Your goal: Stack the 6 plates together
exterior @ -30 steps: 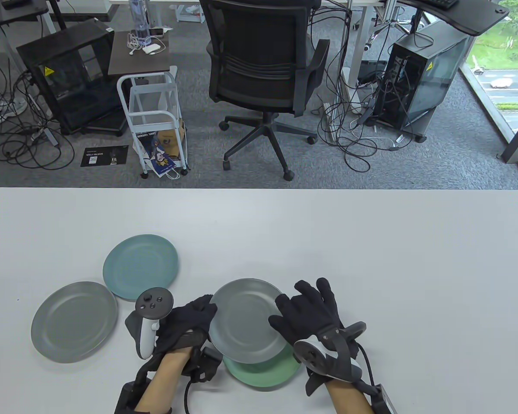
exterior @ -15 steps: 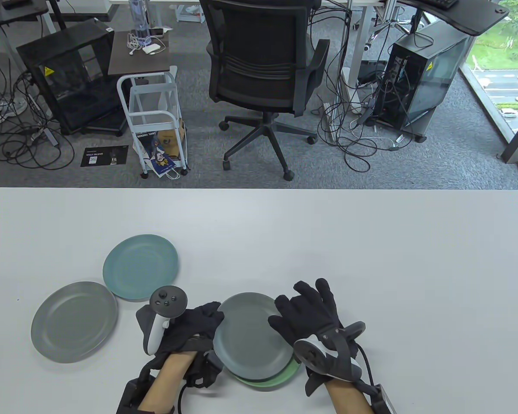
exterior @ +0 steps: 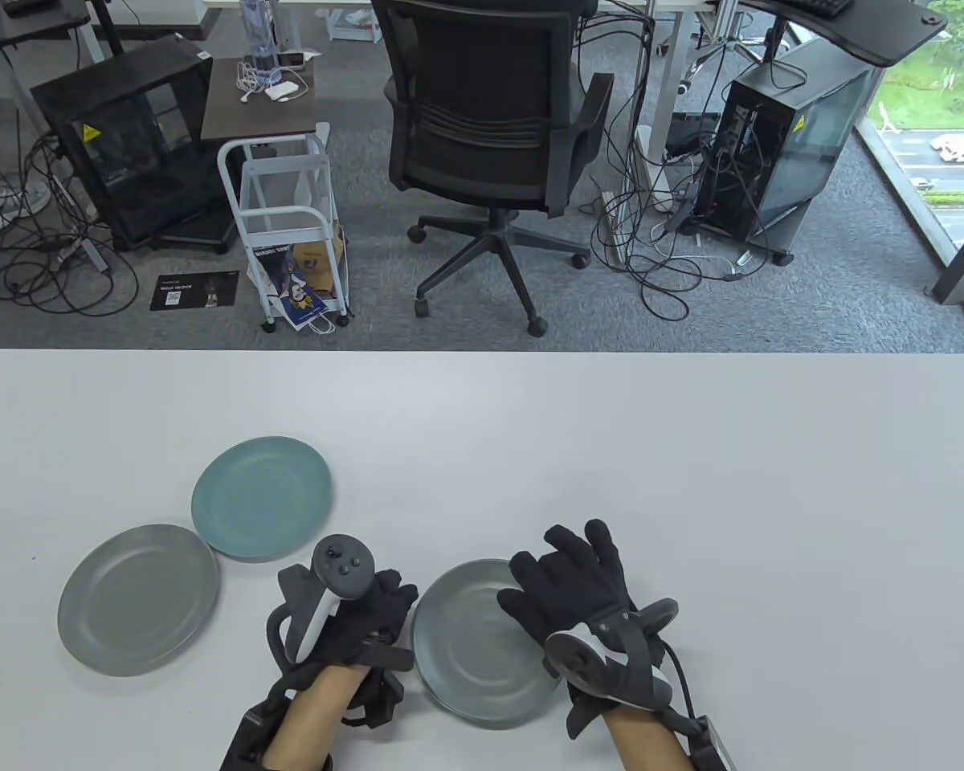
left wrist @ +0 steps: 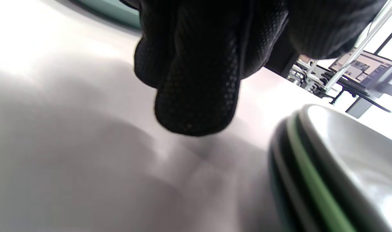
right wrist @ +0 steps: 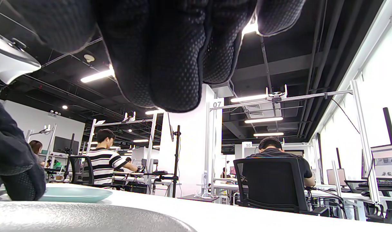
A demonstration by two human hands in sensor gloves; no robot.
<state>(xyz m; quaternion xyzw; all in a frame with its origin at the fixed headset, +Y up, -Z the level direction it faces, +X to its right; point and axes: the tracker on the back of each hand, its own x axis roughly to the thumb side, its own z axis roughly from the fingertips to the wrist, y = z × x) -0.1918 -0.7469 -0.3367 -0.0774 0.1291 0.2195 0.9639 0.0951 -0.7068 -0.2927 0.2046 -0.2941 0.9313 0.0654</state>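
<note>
Stack [exterior: 482, 642] lies between both grips, just right of left hand [exterior: 361, 622] | right hand [exterior: 570, 586] rests spread on its top | left grip: cannot tell | grey plate [exterior: 138, 598], teal plate [exterior: 261, 498] lie left of left hand, the nearer one

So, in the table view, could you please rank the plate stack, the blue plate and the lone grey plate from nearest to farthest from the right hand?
1. The plate stack, directly under the right hand, which rests on its top grey plate.
2. The blue plate, to the left and farther back on the table.
3. The lone grey plate, far left, beyond the left hand.
</note>
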